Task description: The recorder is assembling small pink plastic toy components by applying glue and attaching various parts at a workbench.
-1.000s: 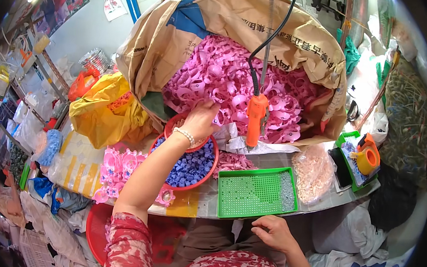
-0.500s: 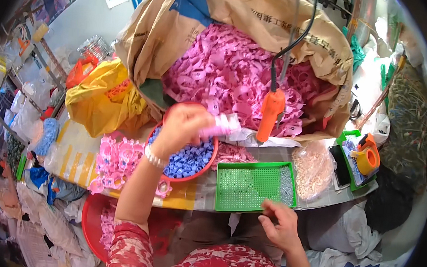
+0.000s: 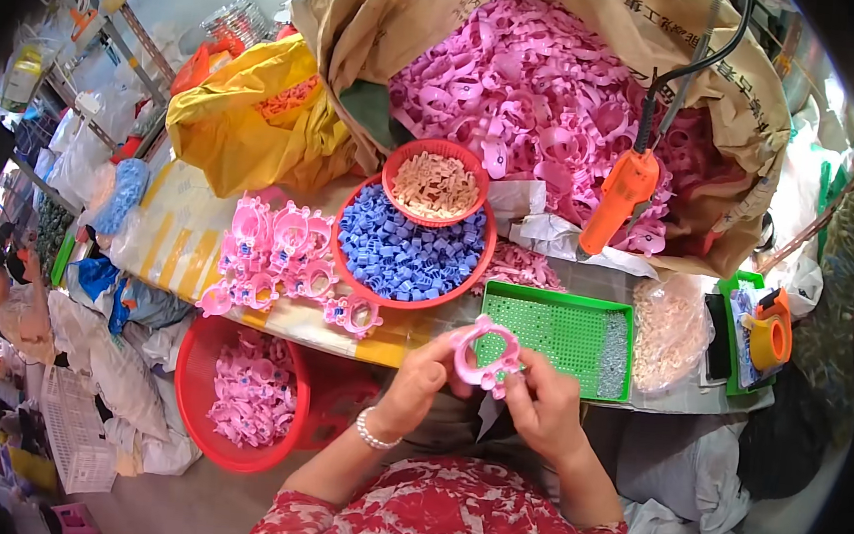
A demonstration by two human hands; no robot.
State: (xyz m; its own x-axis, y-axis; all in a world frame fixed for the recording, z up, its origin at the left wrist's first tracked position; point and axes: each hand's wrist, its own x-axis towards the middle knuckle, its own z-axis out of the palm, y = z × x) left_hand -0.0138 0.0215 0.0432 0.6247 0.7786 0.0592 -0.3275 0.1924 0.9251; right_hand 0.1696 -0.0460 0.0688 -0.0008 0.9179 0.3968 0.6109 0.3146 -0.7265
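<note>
The taped tabletop (image 3: 179, 227) curved across the view, and the shelving at the left rim blurred into clutter, where a co-worker (image 3: 20, 310) was too small to make out clearly. The brown sack (image 3: 752, 87) ran out of the picture at the top, so its full mouth could not be seen. An orange power tool (image 3: 621, 200) hung in front of it, hiding some of the pink parts inside.

At the table's near edge, by the green tray (image 3: 562, 297), a pink ring-shaped piece (image 3: 487, 376) was held between both hands. The left hand (image 3: 416, 385) gripped its left side, some fingertips hidden behind it; the right hand (image 3: 543, 407) pinched its right side with thumb and fingers. Whether those fingers also held something smaller could not be told.
</note>
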